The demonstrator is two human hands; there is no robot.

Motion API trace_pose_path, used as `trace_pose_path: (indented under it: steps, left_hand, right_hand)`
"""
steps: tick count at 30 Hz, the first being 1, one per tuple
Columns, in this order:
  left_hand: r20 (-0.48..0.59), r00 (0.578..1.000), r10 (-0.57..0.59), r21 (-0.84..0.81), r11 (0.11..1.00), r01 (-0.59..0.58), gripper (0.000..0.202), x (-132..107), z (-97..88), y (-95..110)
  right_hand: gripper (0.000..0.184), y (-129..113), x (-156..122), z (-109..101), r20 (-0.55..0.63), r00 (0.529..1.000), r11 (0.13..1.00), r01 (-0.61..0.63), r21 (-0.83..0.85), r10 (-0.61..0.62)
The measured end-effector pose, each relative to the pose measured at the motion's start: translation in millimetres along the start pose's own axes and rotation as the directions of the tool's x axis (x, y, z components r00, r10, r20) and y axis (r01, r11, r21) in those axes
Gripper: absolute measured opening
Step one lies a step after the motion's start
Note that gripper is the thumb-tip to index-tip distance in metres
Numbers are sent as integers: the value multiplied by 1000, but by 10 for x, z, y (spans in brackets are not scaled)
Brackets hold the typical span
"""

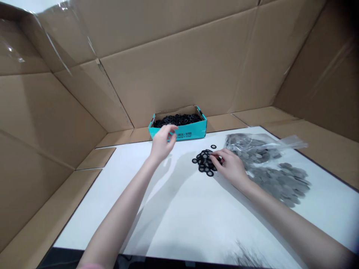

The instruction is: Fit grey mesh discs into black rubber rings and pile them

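Observation:
My left hand (165,142) hovers over the table in front of the teal box (193,130), its curled fingers and thumb apart with nothing between them. At a small pile of black rings (206,168), my right hand (230,165) has its thumb and forefinger pinched together. Whatever lies between those fingertips is too small to make out. Several rings show grey centres, and part of the pile is behind the right hand. One black ring (213,147) lies apart, just beyond the pile. Many thin grey discs (283,183) are spread beside my right forearm.
Black rings (179,119) fill the open teal box at the table's back edge. A clear plastic bag (255,147) holding grey discs lies at the back right of the white table (174,220). Tall cardboard walls (179,67) enclose the back and sides.

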State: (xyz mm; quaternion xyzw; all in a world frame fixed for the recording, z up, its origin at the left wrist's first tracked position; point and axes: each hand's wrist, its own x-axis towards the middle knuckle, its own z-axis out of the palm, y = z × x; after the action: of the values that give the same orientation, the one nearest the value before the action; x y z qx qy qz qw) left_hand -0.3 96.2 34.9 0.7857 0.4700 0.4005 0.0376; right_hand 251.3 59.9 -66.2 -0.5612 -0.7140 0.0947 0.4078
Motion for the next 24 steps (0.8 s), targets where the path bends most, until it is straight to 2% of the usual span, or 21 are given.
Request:
trace_pose_path:
  steps: [3,5,8,12,17,20,24]
  left_hand:
    - [44,973,-228,242,947,212,32,466,56,-236]
    - [75,952,-297,287,921,265,34,721,130,-396]
    - [163,911,-380,336,889,311,29,982,265,-577]
    - [228,837,-497,404,831,383,26,1184,408,-688]
    - [259,767,-587,479,768,425,28,1373,473,-736]
    - [258,756,-601,510,750,422,26,1442,498,-757]
    - [256,767,-589,532,748,397,23,1461,529,-788]
  right_hand:
    - [27,-27,-11,1,28,1000,1000,9,29,-10]
    - [27,-45,-20,0,46,999,999,15,33,-17]
    - [25,-65,-31,-3,32,999,999,17,33,-18]
    - [22,-93,-40,-13,9,1000,999,27,45,-28]
    - [21,-144,-50,-30,26,999,998,33,45,-34]
    - [21,-152,-53,-29,34,999,998,33,52,-35]
    - [20,-125,-56,-4,32,999,998,16,66,-18]
